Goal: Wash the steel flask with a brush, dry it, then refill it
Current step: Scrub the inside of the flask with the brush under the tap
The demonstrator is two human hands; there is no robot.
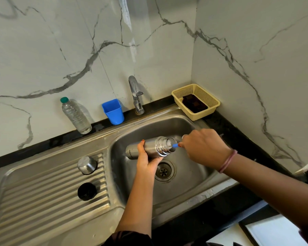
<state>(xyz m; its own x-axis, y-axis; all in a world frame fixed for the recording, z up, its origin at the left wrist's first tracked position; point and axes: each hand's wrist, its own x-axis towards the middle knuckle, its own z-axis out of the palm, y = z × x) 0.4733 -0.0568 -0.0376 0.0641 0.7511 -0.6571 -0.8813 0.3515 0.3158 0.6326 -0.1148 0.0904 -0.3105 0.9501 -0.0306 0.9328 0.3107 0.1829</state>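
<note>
Left hand [146, 157] gripping steel flask [148, 148] over sink [194, 174]; right hand [203, 146], at 3 o'clock, pinching blue brush handle [175, 145]; wet flask may be slipping.

One steel flask [146, 148], one brush [175, 145], two caps [87, 165], one plastic bottle [76, 115], one blue cup [113, 111], one basket [196, 101].
</note>
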